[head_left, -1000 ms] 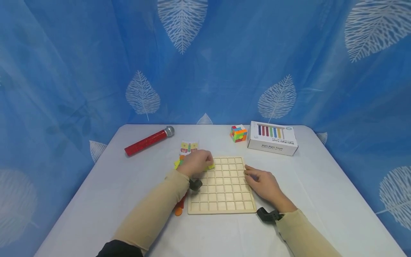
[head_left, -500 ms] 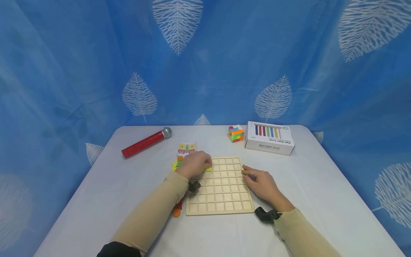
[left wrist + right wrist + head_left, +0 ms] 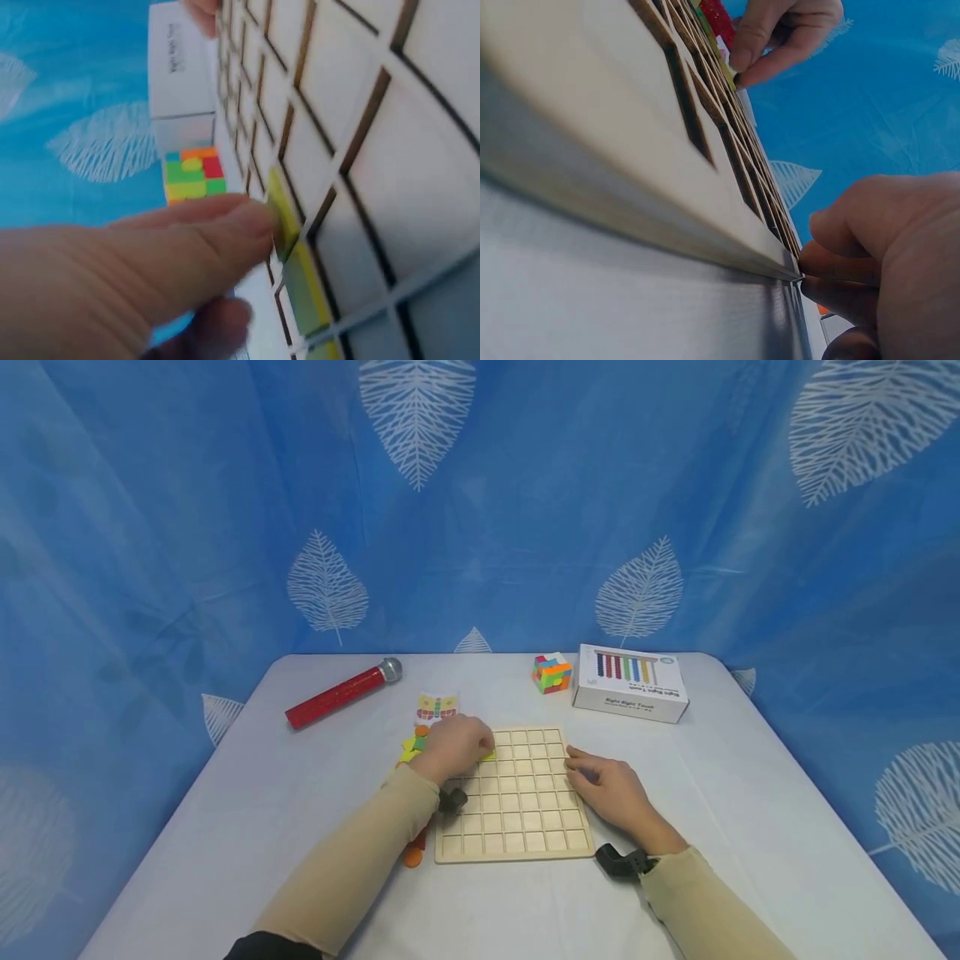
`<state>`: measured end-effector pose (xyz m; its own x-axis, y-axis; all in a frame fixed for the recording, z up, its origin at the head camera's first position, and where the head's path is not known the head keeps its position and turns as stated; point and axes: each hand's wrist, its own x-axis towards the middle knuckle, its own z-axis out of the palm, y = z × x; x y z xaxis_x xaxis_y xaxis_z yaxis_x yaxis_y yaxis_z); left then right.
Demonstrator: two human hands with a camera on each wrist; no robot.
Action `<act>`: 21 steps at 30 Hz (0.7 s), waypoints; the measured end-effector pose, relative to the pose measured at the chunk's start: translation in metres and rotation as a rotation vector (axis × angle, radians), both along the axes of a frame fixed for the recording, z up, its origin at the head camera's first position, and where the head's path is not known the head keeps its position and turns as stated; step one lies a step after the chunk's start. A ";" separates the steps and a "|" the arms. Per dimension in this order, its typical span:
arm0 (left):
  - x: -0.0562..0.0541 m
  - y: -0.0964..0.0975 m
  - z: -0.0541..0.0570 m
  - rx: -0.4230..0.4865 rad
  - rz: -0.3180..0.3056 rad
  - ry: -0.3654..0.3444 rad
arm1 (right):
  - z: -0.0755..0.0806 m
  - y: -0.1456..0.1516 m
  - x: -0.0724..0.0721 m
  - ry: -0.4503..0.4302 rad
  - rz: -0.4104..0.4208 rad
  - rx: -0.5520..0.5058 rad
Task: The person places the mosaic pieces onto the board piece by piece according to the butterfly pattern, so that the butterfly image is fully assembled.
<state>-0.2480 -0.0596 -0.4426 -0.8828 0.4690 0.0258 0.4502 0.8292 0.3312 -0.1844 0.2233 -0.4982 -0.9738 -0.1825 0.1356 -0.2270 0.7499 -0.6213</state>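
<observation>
A light wooden grid board (image 3: 523, 798) lies on the table between both hands. At its upper left, my left hand (image 3: 454, 747) pinches a thin yellow tile (image 3: 284, 217) between thumb and finger, low against a cell. A second yellow-green tile (image 3: 306, 289) sits in the neighbouring cell in the left wrist view. My right hand (image 3: 611, 787) rests beside the board, its fingertips touching the right edge; in the right wrist view the thumb stays apart from the wood. Loose yellow and green pieces (image 3: 411, 748) lie left of the board, partly hidden by the left hand.
Behind the board lies a card with a coloured pattern (image 3: 437, 705). A red microphone (image 3: 341, 695) is at the back left. A puzzle cube (image 3: 552, 674) and a white box (image 3: 630, 685) stand at the back right. An orange disc (image 3: 412, 857) lies near the board's lower left corner.
The head view has shifted slightly. Both hands keep nearly the same places at the board, the left at its upper left and the right at its right edge.
</observation>
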 end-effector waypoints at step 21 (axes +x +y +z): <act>-0.005 -0.097 -0.010 0.339 0.597 -0.265 | 0.003 0.000 0.003 0.011 0.006 -0.009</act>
<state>-0.2532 -0.1561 -0.4529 -0.9822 -0.0892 -0.1656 -0.1765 0.7409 0.6480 -0.1815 0.2231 -0.4951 -0.9712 -0.1868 0.1478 -0.2380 0.7432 -0.6253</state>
